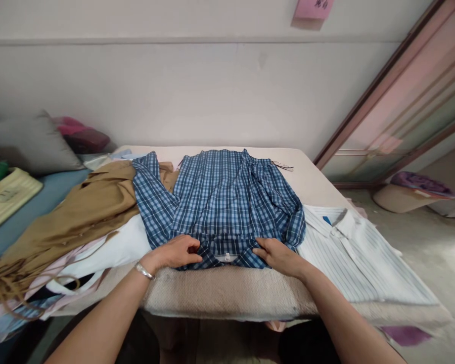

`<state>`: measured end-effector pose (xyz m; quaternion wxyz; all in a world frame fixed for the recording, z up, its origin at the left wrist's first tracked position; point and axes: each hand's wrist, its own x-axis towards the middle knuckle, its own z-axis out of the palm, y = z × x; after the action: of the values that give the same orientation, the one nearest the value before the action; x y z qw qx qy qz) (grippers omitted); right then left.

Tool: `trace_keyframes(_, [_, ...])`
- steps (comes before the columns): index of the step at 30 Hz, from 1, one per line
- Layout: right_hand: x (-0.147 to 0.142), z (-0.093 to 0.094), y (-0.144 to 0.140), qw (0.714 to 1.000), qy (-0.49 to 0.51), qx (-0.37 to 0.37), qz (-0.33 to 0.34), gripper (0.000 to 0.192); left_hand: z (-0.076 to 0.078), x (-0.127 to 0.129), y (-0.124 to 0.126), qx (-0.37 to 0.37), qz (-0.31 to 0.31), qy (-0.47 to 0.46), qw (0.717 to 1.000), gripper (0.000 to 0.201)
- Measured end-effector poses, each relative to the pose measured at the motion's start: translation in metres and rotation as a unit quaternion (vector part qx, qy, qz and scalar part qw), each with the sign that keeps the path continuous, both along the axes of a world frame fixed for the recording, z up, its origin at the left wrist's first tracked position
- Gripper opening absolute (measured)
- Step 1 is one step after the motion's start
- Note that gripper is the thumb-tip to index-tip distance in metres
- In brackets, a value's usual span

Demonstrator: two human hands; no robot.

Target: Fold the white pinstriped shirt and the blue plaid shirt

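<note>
Counts: hands, two, left hand (178, 253) and right hand (276, 254); blue plaid shirt (220, 197), one; striped shirt (358, 253), one; brown garment (102, 202), one visible; bracelet (144, 271), one, on the left wrist; gray cushion (30, 144), one; pink note (314, 8), one; bin (396, 196), one. Garments under the brown one overlap, number uncertain.

Plaid shirt lies at mid-table, collar toward the person, one sleeve out over the brown garment. Left hand touches beside the collar, thumb and forefinger narrowly apart; right hand touches the other side, fingers bent. Cannot tell whether either pinches cloth. Striped shirt, collared, lies at the table's right end, beside the plaid shirt.

Surface: table (227, 296) with pale woven cover, far edge near a white wall (197, 96). Note is on the wall. Right: pinkish paneled door (405, 96); bin with purple lining on gray floor (451, 247).
</note>
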<state>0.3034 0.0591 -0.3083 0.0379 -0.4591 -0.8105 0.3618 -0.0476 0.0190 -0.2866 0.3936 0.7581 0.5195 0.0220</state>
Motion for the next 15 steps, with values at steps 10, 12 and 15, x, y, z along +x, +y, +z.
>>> trace_keyframes(10, [0.005,0.022,-0.007,0.989,0.055,-0.125,0.048,0.030,0.004,0.002,-0.008,-0.099,-0.035,-0.041,0.994,0.029])
trace_keyframes(12, [0.003,0.022,-0.008,0.990,0.027,-0.130,0.053,0.030,0.003,0.003,-0.012,-0.144,-0.017,-0.050,0.988,0.028])
trace_keyframes(15, [0.001,0.024,-0.008,0.988,0.003,-0.147,0.046,0.033,0.001,0.003,-0.015,-0.168,-0.006,-0.082,0.982,0.026])
